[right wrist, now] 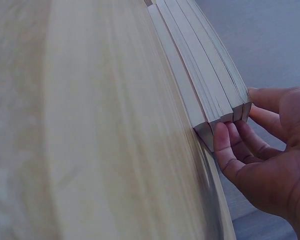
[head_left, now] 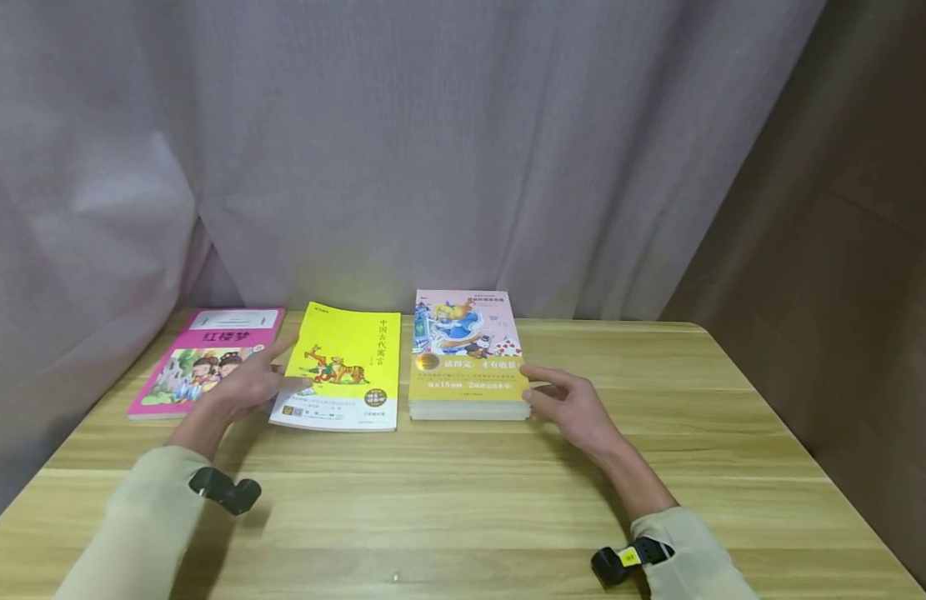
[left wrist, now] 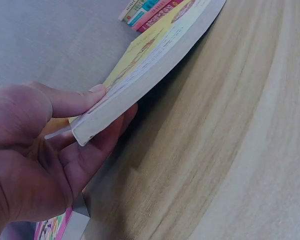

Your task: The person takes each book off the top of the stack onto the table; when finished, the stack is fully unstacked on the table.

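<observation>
The left hand (head_left: 251, 382) pinches the yellow book (head_left: 350, 354) at its left edge, thumb on the cover and fingers underneath. That side is raised off the table (head_left: 463, 500), with a dark gap of shadow below it in the left wrist view; whether the right side touches the wood cannot be told. The right hand (head_left: 578, 408) is at the right side of the stack (head_left: 463, 367), its loosely bent fingers and thumb touching the edges of the books there without grasping them. The yellow book is left of the stack, with a narrow strip of wood between them in the head view, and its cover shows a giraffe and a tiger. The stack holds several books, their white page edges facing the person; the top one has a pink cover with a blond figure in blue and a yellow band across its lower part. Left of the yellow book the pink book (head_left: 196, 367) lies face up on the table, partly hidden by the left hand. A dark device (head_left: 226, 490) sits on the left wrist and a black camera (head_left: 608, 568) on the right, both by pale sleeves (head_left: 132, 517). A grey curtain (head_left: 402, 150) hangs behind the table, and a brown surface (head_left: 845, 250) stands to the right.
</observation>
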Demonstrator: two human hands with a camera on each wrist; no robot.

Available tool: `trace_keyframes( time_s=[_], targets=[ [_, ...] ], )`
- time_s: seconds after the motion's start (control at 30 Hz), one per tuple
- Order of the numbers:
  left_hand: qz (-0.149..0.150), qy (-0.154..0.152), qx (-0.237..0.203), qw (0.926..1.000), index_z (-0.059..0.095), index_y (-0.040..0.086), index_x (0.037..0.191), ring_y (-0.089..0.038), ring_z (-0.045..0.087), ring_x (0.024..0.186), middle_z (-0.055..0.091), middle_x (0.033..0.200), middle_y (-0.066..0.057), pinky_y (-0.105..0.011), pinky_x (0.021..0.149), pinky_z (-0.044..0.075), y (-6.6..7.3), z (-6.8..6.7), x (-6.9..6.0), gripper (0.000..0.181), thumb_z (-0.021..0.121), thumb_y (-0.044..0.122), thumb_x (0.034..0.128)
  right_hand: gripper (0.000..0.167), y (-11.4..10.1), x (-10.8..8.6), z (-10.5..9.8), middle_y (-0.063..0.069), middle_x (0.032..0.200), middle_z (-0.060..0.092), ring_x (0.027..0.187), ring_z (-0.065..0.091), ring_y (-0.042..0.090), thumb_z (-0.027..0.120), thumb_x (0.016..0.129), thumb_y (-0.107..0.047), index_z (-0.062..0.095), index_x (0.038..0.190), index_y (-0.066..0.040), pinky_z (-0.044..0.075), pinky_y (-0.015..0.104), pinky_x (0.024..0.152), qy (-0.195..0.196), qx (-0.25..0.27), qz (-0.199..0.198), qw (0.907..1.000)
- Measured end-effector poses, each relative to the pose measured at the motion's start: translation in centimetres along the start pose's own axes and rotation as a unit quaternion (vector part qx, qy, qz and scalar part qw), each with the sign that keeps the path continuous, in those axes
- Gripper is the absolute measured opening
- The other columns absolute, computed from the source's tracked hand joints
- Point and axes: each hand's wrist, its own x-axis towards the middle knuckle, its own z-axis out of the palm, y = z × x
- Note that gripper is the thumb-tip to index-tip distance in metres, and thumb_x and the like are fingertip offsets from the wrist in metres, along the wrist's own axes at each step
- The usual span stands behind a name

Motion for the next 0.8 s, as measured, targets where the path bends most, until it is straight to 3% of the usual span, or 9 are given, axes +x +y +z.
trace_keyframes(
  time_s=[0.1, 0.2, 0.33, 0.47, 0.67, 0.8],
  targets=[
    [0.001, 0.005, 0.018, 0.9998, 0.001, 0.012, 0.171, -0.045, 0.057, 0.131, 0.028, 0.161, -0.045, -0.036, 0.089, 0.057, -0.01, 0.02, 0.05, 0.097, 0.069, 0.015, 0.1018, 0.051, 0.11, 0.03, 0.01, 0.023, 0.147, 0.062, 0.111, 0.072, 0.026, 0.069, 0.102, -0.020, 0.058, 0.150, -0.006, 0.062, 0.039, 0.093, 0.003, -0.006, 0.007, 1.0000],
    [0.002, 0.010, 0.029, 0.9995, 0.003, 0.012, 0.171, -0.054, 0.048, 0.140, 0.028, 0.161, -0.044, -0.048, 0.101, 0.055, 0.02, -0.03, 0.17, 0.097, 0.070, 0.016, 0.1013, 0.051, 0.19, 0.03, -0.03, 0.023, 0.146, 0.063, 0.110, 0.073, 0.025, 0.069, 0.102, -0.020, 0.059, 0.150, -0.007, 0.061, 0.038, 0.092, 0.004, -0.009, 0.009, 0.9999],
    [-0.003, 0.012, 0.036, 0.9993, 0.004, 0.012, 0.171, -0.060, 0.034, 0.148, 0.025, 0.164, -0.042, -0.063, 0.116, 0.043, -0.04, -0.15, 0.35, 0.097, 0.071, 0.017, 0.1006, 0.051, 0.16, 0.00, -0.09, 0.023, 0.147, 0.062, 0.110, 0.073, 0.026, 0.070, 0.102, -0.020, 0.058, 0.150, -0.006, 0.062, 0.040, 0.093, 0.002, -0.005, 0.003, 1.0000],
    [-0.008, 0.013, 0.048, 0.9987, 0.004, 0.010, 0.170, -0.061, 0.029, 0.150, 0.023, 0.163, -0.043, -0.067, 0.121, 0.034, 0.04, -0.23, 0.36, 0.097, 0.071, 0.019, 0.1004, 0.052, 0.02, -0.09, -0.06, 0.024, 0.147, 0.062, 0.111, 0.072, 0.027, 0.070, 0.103, -0.020, 0.058, 0.150, -0.005, 0.062, 0.043, 0.094, 0.002, -0.002, 0.000, 1.0000],
    [-0.006, 0.022, 0.096, 0.9951, 0.008, 0.004, 0.169, -0.061, 0.038, 0.145, 0.032, 0.159, -0.044, -0.069, 0.116, 0.039, 0.56, -0.12, 0.06, 0.096, 0.072, 0.022, 0.0998, 0.052, -0.13, -0.17, 0.00, 0.025, 0.145, 0.063, 0.112, 0.072, 0.027, 0.070, 0.103, -0.021, 0.058, 0.151, -0.005, 0.062, 0.043, 0.093, 0.003, -0.004, 0.000, 1.0000],
    [-0.013, 0.030, 0.127, 0.9913, 0.013, 0.000, 0.168, -0.053, 0.053, 0.131, 0.040, 0.153, -0.044, -0.062, 0.105, 0.051, 0.91, -0.04, -0.14, 0.095, 0.074, 0.024, 0.0988, 0.052, -0.03, -0.14, -0.04, 0.026, 0.144, 0.063, 0.109, 0.073, 0.027, 0.070, 0.103, -0.020, 0.057, 0.151, -0.004, 0.062, 0.041, 0.092, 0.002, -0.004, -0.003, 1.0000]
  ],
)
